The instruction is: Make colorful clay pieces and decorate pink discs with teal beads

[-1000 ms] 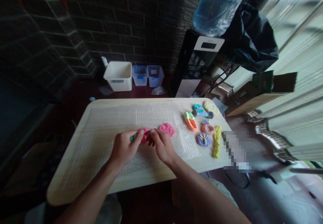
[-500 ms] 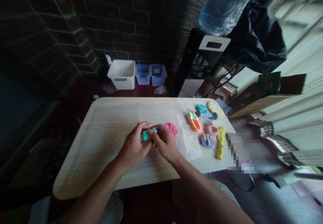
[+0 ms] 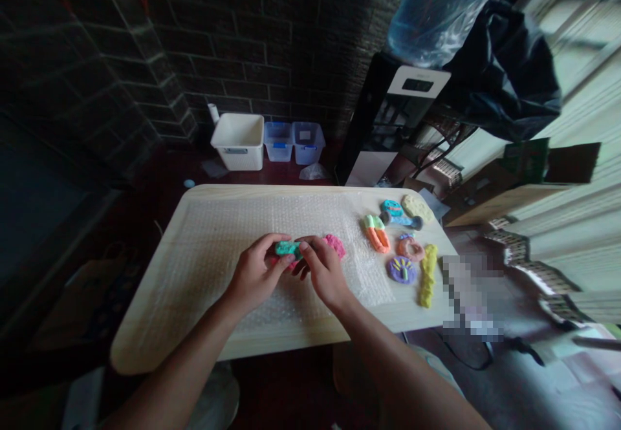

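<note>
Over the middle of the table, my left hand (image 3: 253,269) and my right hand (image 3: 326,273) pinch a lumpy green piece of modelling clay (image 3: 287,248) between thumbs and fingers. The left hand grips its left end; the right thumb presses on its right end. Pink shows just below the green piece, partly behind the fingers. A bumpy pink piece of clay (image 3: 336,246) lies just beyond my right hand, which hides part of it. Beneath both hands spreads a sheet of bubble wrap (image 3: 204,249).
On the right of the wooden table (image 3: 133,349) lie several clay shapes, among them a purple disc (image 3: 402,271), an orange-and-green loop (image 3: 376,235) and a yellow strip (image 3: 427,276). Behind stand a white bin (image 3: 239,145), blue tubs (image 3: 308,147) and a water dispenser (image 3: 373,126).
The green clay has been turned and raised slightly, so it lies more level between my hands. Pink now shows beneath it. The view has shifted a little.
</note>
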{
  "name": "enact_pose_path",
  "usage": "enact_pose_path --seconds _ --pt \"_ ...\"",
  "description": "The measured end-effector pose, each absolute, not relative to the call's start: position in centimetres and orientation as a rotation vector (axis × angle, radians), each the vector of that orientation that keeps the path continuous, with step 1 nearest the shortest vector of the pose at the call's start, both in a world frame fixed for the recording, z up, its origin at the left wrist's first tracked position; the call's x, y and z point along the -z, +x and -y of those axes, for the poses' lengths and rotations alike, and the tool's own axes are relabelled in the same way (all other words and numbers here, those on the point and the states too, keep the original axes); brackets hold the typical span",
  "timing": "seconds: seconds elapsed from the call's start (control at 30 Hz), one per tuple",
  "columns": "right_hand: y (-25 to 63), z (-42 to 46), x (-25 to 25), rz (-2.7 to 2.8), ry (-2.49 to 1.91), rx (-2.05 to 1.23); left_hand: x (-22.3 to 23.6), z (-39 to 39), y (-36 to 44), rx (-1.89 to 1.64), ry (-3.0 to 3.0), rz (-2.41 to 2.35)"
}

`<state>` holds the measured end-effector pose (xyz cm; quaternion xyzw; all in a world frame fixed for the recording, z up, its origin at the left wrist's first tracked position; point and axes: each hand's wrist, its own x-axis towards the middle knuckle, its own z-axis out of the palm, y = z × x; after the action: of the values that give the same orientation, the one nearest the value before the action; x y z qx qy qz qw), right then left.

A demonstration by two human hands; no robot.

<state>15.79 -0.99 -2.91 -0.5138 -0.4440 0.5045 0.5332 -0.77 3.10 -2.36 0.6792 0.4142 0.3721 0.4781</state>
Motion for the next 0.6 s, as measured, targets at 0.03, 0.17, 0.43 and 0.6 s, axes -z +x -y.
enact_pose_path --seconds 0.03,0.17,0.43,0.6 --pt "15.78 0.99 2.97 1.068 -1.234 -1.193 2.4 -3.12 -0.76 -0.911 1.674 -1.015" --pt "15.77 1.01 3.31 1.123 -1.259 -1.153 2.48 -3.15 -0.8 -0.92 1.744 -1.019" --pt "15.76 1.13 3.15 1.139 -1.244 -1.144 2.37 -3.02 -0.96 -0.924 1.794 -0.999" --pt "15.81 1.15 3.15 1.159 -1.267 -1.126 2.47 -2.99 -0.9 -0.961 1.701 -0.979"
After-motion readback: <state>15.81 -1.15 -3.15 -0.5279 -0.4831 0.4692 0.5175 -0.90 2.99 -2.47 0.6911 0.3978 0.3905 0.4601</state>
